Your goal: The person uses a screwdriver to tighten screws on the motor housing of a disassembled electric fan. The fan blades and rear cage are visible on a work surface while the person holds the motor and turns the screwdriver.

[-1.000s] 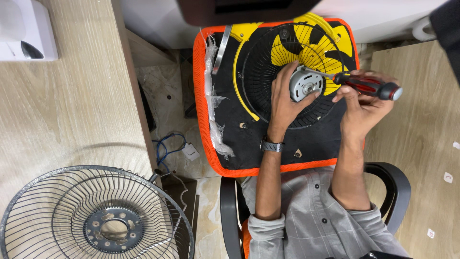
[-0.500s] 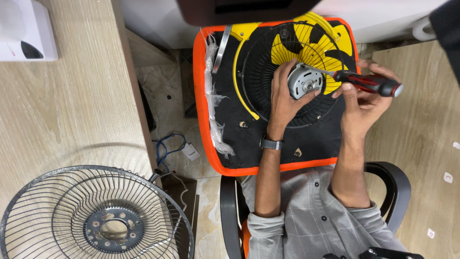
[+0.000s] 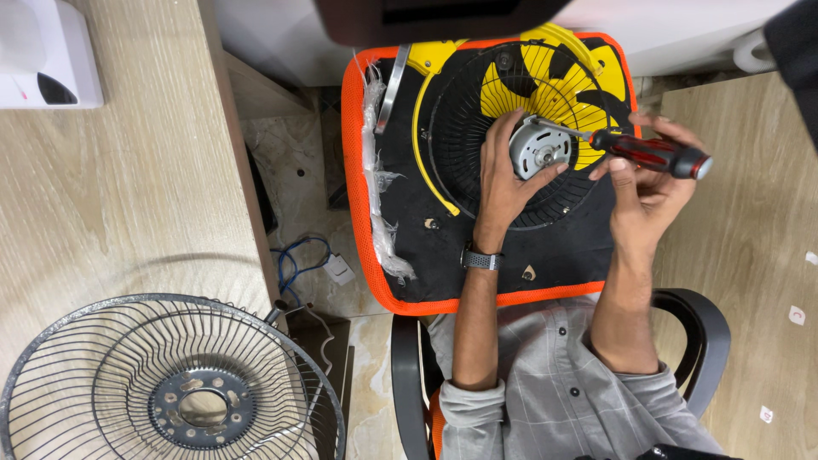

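— What has the left hand (image 3: 503, 183) got?

— Its fingers are wrapped around a small grey fan motor (image 3: 537, 152), pressing it to the middle of the black rear grille (image 3: 477, 111), over the yellow fan blades (image 3: 571, 81).

— And the right hand (image 3: 643, 183)?

— Closed on a red-and-black screwdriver (image 3: 652, 153), its tip at the motor's upper edge.

— Where does all that lie?

— On an orange-edged black cushion (image 3: 409, 255). A separate wire grille (image 3: 170, 383) rests on the wooden counter (image 3: 111, 187), well apart.
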